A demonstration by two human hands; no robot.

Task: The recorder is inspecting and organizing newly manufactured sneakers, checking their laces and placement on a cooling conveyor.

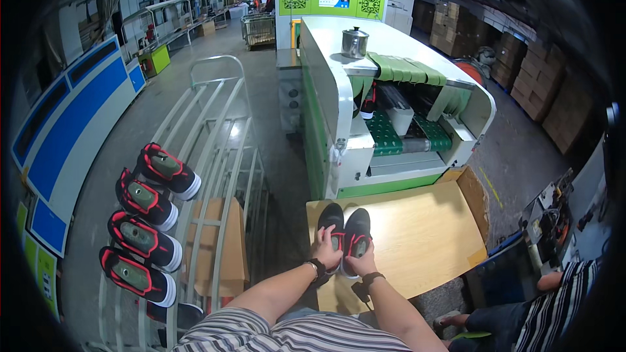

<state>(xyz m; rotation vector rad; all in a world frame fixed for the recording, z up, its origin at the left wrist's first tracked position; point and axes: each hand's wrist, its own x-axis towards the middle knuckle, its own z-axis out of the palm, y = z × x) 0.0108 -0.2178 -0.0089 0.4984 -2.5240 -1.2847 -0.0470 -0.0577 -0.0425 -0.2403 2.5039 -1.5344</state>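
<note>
At the left of the frame, four black shoes [142,238] with red trim and pale soles sit in a row on a metal rack [218,58], heels toward the left edge; their collars stand open and show grey-green insoles.

At the lower centre, a similar pair points toe-up in the frame, over the near end of the pale wooden worktop [417,241]; whether the soles bear on it or hang slightly above, I cannot tell. The left hand [328,252] has its fingers curled over the collar of the left shoe [331,217]. Beside it, the right hand [360,261] wraps the rear of the right shoe [356,223], its fingers closed about the collar and heel.

Each shoe should be light enough for one hand. The dark upper looks soft and likely gives under a squeeze, while the sole looks firmer and should hold its shape. Nothing looks fragile or especially slippery, though a tight pinch could crease the collar. The heel counter, or the collar with the thumb outside, seems the surest hold; the toe offers less to hook.

Right of the hands, the worktop runs on below the machine's green conveyor belt [389,145].
</note>
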